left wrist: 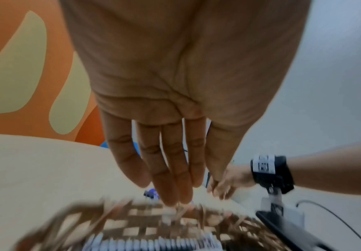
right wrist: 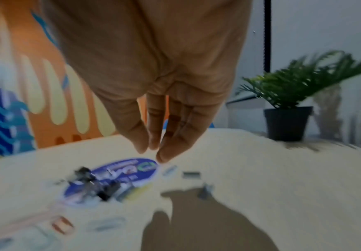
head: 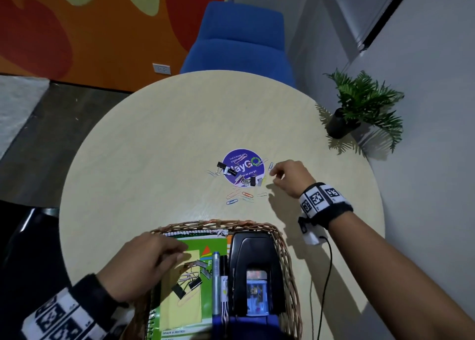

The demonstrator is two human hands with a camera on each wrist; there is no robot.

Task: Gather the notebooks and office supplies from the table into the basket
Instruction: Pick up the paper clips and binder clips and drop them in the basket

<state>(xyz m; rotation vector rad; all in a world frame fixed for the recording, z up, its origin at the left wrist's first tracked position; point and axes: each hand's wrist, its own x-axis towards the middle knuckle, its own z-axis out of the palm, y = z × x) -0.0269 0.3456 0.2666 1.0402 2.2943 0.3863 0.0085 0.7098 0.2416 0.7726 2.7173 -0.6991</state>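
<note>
A wicker basket [head: 218, 222] sits at the table's near edge. It holds a green spiral notebook [head: 198, 242], two pens [head: 216, 283], a black hole punch [head: 252, 257] and some binder clips [head: 180, 289]. My left hand [head: 180, 252] hovers over the notebook; in the left wrist view the left hand [left wrist: 175, 195] has straight fingers and holds nothing. Black binder clips [head: 232, 171] and coloured paper clips [head: 240, 198] lie scattered on and around a purple round sticker [head: 243, 164]. My right hand [head: 273, 175] hangs just right of them, fingers loosely curled; the right hand [right wrist: 151, 152] shows nothing between its fingertips.
A potted plant [head: 341, 123] stands at the table's far right edge by the wall. A blue chair [head: 239, 38] is behind the table. A black cable [head: 326, 262] trails from my right wrist over the table beside the basket.
</note>
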